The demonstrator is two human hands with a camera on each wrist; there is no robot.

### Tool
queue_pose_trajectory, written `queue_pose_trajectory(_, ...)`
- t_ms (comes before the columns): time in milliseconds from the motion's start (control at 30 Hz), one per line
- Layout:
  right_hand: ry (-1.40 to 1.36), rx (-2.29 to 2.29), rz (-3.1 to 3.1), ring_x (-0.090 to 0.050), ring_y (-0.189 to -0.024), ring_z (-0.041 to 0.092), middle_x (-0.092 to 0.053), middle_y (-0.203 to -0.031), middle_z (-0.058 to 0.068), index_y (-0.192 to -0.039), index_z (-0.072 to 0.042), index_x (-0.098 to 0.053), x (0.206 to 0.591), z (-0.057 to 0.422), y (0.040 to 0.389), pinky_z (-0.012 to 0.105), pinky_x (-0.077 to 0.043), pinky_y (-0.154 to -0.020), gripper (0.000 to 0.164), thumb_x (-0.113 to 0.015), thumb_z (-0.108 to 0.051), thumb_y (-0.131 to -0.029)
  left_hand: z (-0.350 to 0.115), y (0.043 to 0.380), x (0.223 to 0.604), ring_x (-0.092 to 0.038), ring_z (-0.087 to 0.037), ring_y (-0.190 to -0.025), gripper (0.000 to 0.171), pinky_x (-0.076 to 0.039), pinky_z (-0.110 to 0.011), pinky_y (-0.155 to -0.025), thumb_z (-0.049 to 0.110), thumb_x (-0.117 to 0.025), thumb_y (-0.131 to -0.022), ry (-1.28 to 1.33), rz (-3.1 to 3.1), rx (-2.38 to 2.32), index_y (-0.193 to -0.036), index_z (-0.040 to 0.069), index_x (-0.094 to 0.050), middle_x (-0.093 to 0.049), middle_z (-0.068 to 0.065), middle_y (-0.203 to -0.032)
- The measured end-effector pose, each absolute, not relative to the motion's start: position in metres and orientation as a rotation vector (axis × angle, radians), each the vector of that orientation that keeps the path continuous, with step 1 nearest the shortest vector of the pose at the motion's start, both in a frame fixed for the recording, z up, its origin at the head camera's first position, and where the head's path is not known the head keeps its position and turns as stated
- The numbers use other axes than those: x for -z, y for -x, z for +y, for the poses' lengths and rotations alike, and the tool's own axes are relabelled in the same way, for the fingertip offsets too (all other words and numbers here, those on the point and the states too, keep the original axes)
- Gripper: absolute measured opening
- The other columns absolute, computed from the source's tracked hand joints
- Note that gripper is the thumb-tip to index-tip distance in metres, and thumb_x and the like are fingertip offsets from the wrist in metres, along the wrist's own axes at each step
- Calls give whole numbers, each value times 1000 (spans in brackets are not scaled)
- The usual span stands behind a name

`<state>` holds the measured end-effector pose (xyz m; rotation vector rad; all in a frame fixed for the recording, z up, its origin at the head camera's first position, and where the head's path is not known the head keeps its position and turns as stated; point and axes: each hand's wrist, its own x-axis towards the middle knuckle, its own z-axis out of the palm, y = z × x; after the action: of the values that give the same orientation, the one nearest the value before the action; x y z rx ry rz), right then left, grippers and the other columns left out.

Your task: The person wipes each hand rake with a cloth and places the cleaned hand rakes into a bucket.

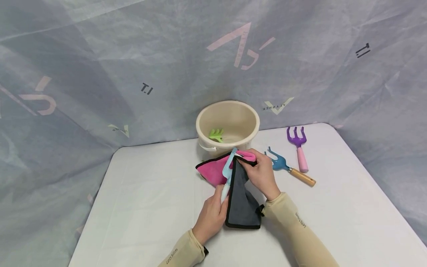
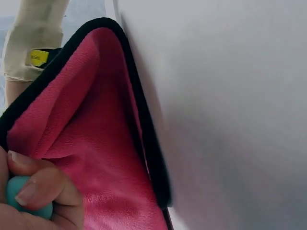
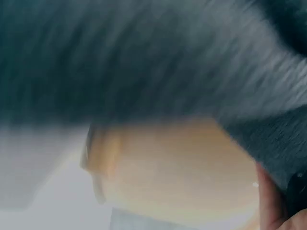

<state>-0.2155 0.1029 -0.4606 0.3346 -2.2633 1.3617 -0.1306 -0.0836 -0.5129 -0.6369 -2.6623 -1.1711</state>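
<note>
My left hand (image 1: 211,213) grips the pale handle of a light-blue garden fork (image 1: 228,170), whose head points up toward the bucket. Its turquoise handle end (image 2: 14,191) shows inside the curled fingers in the left wrist view. A cloth (image 1: 243,204), grey on one side and pink on the other with black edging, hangs around the fork. Pinched at its upper edge by my right hand (image 1: 261,174), it lies partly behind and partly beside the fork head. Some of the tines are hidden by the cloth. Blurred grey cloth (image 3: 144,62) fills the upper right wrist view.
A cream bucket (image 1: 201,129) stands at the table's back edge, just beyond the hands, with a green hand rake (image 1: 216,134) inside. To the right lie a blue fork (image 1: 281,163) with a wooden handle and a purple fork (image 1: 297,141) with a pink handle.
</note>
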Motion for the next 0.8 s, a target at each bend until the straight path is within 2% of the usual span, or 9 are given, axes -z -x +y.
queue_pose_trajectory(300, -503, -1204, -2204, -68, -82, 20, -76, -93, 13, -100, -7, -73, 462, 112, 217, 49, -58, -71, 21, -77, -6, -80, -84, 130, 512, -53, -12, -69, 27, -49, -26, -61, 14, -51, -100, 644, -2681, 1186, -127, 10, -46, -57, -1, -78)
queue_pose_trajectory(633, -543, -1118, -2257, -65, -74, 16, -76, -90, 11, -98, -7, -73, 462, 115, 220, 45, -57, -65, 15, -74, -8, -83, -88, 132, 511, -53, -11, -70, 26, -48, -25, -62, 13, -50, -100, 658, -2694, 1266, -125, 11, -46, -55, 1, -77)
queue_pose_trajectory(800, -552, -1170, -2233, -59, -69, 13, -74, -86, 9, -96, -8, -72, 464, 115, 221, 40, -53, -60, 11, -72, -8, -85, -90, 134, 510, -51, -11, -67, 26, -45, -24, -60, 13, -50, -100, 666, -2680, 1268, -125, 11, -46, -52, 2, -74)
